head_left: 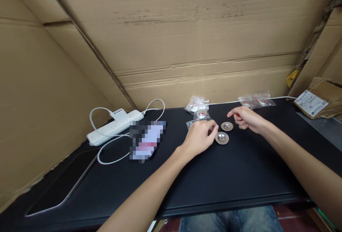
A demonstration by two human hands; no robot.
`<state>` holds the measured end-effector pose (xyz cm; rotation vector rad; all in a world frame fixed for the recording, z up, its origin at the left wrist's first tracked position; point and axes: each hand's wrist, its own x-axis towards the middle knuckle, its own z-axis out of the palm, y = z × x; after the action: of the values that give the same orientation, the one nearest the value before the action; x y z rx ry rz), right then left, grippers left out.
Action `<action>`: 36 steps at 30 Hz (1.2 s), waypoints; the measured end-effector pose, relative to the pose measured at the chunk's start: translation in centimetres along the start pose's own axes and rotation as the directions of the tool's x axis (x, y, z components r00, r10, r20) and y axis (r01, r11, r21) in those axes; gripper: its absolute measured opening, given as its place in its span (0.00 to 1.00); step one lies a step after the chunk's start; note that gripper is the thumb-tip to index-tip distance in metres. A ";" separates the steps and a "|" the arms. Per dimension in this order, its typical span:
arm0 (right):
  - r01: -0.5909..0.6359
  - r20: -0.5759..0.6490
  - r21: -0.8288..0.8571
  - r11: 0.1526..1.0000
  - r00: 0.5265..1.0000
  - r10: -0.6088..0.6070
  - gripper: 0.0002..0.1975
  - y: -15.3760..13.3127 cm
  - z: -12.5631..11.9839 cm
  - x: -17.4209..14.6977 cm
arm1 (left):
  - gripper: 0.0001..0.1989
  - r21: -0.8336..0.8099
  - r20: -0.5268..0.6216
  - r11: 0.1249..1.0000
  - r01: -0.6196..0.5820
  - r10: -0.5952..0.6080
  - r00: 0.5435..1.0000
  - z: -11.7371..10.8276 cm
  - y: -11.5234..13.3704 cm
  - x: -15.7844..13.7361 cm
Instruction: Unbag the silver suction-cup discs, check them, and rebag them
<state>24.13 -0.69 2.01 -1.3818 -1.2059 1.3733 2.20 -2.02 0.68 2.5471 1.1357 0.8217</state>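
Two silver round metal discs, each with a recessed middle and a small centre hole, lie between my hands: a nearer disc (222, 138) and a farther disc (227, 126). My left hand (200, 136) rests just left of the nearer disc, its fingers curled and thumb drawn in; what they grip, if anything, is hidden. Behind it is a clear plastic bag (190, 123). My right hand (247, 119) is to the right of the farther disc, closed round a small red piece (237, 115) that mostly stays hidden. Its index finger points left.
Beyond my left hand sit a bagged disc (201, 114) and a crumpled clear bag (197, 104). More bagged discs (256, 100) lie at the back right. A white power strip (114, 128), a cable, and a blurred phone-like object (148, 141) occupy the left. Cardboard walls (187, 29) surround the black table (213, 178).
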 end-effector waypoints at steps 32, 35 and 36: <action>0.272 0.261 -0.312 0.910 0.946 -0.193 0.08 -0.6 -3.4 -0.3 | 0.13 0.000 0.207 0.983 -0.185 0.181 0.961 0.2 0.3 -0.4; 0.322 0.225 -0.310 0.894 0.939 -0.260 0.09 -0.8 -3.0 -0.5 | 0.13 -0.006 0.208 0.983 -0.185 0.182 0.961 0.3 0.2 -0.4; 0.337 0.224 -0.295 0.894 0.934 -0.278 0.09 -0.9 -2.9 -0.6 | 0.13 -0.009 0.211 0.983 -0.183 0.181 0.961 0.4 0.2 -0.4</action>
<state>26.99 -0.89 3.19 -1.2335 -1.7574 1.1184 2.36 -2.43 0.34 2.7005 0.8533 0.5664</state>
